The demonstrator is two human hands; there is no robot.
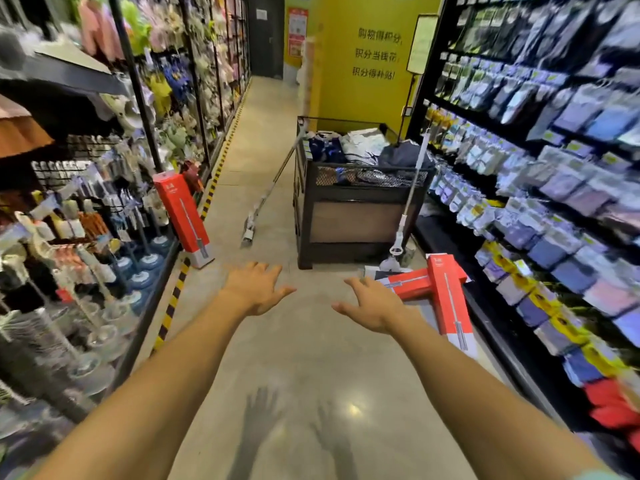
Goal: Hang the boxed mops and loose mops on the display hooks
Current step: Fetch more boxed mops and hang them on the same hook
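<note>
Left hand: the left hand point(254, 288) is stretched forward over the aisle floor point(294, 358), fingers spread and relaxed, grasping nothing.
Right hand: the right hand point(372, 306) is stretched out the same way, fingers spread, empty; its fingertips sit in front of the red boxes on the floor in this view, though I cannot tell whether they touch.
Boxed mops: 1 red boxed mop point(183, 216) stands tilted against the foot of the left shelving point(104, 237). 2 more red boxed mops point(446, 299) lie crossed on the floor at the base of the right shelving point(536, 202).
Loose mops: 1 loose mop point(270, 192) leans on the left side of the dark bin point(356, 216), head on the floor. A second loose mop point(410, 199) stands at the bin's right front corner, head down beside the boxes.
Progress: judged from this layout, none of these 5 items is on a hook yet.
Risk, leaning mops: both loose mops rest only by their handles; a knock to the bin or to a handle while reaching for the boxes could send 1 sliding down.
Risk, crossed boxes: pulling the lower box first could drag the upper 1 with it.
Risk, left box: it is only propped, so a brush from a foot could tip it into the aisle.
Risk, view: the shelves are blurred, so the free hooks cannot be made out from here.
</note>
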